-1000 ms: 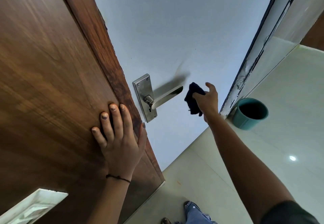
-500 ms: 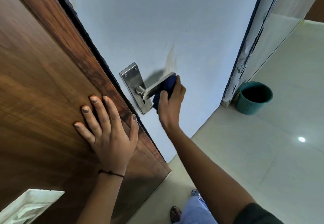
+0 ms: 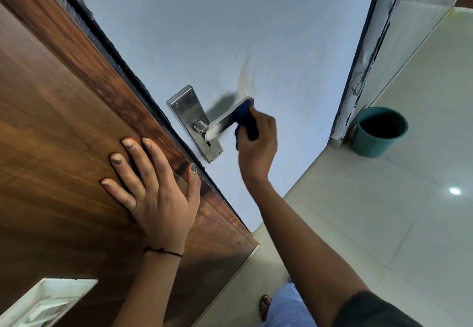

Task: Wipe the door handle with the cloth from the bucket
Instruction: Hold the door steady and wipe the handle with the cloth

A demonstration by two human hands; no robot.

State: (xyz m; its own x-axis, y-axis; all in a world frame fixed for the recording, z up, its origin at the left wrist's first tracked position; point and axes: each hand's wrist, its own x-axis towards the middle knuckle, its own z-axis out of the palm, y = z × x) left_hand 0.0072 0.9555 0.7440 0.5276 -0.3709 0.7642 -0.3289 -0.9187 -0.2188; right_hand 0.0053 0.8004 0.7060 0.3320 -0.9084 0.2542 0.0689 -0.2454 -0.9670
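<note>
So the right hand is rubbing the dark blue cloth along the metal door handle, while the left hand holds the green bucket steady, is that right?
Not quite. In the head view the left hand lies flat on the brown wooden door, not on the bucket, which stands alone on the floor by the frame. The right hand does press the dark blue cloth on the metal door handle.

Two hands, left and right; one dark blue cloth; one steel door handle on one backplate; one teal bucket; one sandalled foot.
</note>
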